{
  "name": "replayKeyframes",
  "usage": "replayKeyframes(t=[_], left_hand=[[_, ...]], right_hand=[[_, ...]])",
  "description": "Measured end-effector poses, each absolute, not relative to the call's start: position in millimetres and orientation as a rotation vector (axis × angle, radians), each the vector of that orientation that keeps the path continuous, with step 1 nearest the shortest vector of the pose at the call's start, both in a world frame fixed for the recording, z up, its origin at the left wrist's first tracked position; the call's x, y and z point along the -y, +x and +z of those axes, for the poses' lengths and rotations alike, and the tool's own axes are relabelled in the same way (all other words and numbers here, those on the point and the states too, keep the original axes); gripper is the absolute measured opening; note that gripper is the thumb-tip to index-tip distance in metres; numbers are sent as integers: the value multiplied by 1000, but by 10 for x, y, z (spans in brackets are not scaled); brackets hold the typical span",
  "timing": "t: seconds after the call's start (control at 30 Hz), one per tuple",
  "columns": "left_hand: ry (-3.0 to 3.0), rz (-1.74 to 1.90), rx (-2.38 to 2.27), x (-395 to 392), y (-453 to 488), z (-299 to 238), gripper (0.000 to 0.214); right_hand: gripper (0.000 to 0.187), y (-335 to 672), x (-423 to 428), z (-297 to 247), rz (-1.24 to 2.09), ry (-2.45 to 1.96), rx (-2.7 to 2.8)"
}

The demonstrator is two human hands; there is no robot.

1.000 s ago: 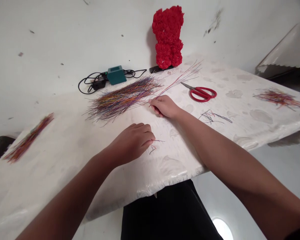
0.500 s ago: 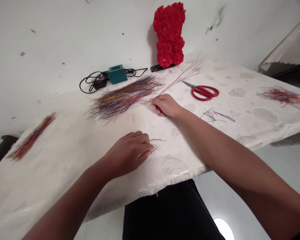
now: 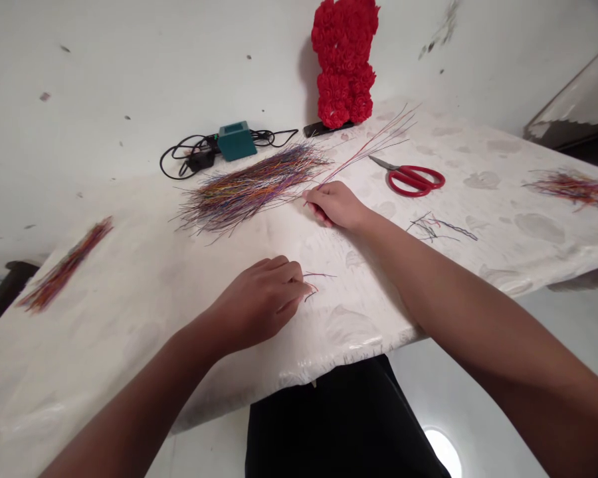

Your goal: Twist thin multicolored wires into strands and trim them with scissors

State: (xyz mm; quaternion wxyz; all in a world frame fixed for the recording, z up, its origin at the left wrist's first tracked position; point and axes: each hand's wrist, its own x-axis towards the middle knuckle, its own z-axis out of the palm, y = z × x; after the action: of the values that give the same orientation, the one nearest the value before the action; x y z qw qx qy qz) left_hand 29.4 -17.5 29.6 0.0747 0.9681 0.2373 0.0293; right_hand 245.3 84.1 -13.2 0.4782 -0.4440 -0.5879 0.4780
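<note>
My right hand is closed on a thin bundle of coloured wires that fan up and away to the right, beside the big pile of coloured wires. My left hand rests on the white table with its fingers curled; the fingertips pinch at a few short wire scraps lying near the front edge.
Red scissors lie right of the pile. A red rose bear stands against the wall, with a teal box and black cable to its left. Smaller wire bundles lie at far left and far right; twisted scraps sit near my right forearm.
Both hands stay nearly in place. My left fingers have worked slightly at the short scraps; the view has tilted a little downward.
</note>
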Motion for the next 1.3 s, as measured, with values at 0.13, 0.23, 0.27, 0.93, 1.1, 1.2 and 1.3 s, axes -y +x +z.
replayKeyframes(t=[0.13, 0.23, 0.27, 0.93, 1.1, 1.2, 1.3], left_hand=[[2886, 85, -736, 179, 278, 323, 19], [2903, 108, -726, 178, 290, 324, 27], [2915, 91, -716, 177, 298, 323, 29], [2824, -109, -744, 306, 135, 490, 16], [2768, 37, -776, 401, 107, 449, 48], [2767, -9, -772, 424, 130, 395, 55], [2765, -1, -776, 419, 123, 384, 48]], right_hand=[[43, 2458, -841, -135, 1172, -1088, 1430], [43, 2460, -839, -129, 1157, -1101, 1446], [43, 2460, -838, -126, 1150, -1100, 1455], [46, 2455, -827, -111, 1155, -1104, 1450], [46, 2438, -800, -82, 1163, -1113, 1424], [46, 2444, -794, -77, 1153, -1106, 1434], [44, 2459, -802, -87, 1131, -1110, 1456]])
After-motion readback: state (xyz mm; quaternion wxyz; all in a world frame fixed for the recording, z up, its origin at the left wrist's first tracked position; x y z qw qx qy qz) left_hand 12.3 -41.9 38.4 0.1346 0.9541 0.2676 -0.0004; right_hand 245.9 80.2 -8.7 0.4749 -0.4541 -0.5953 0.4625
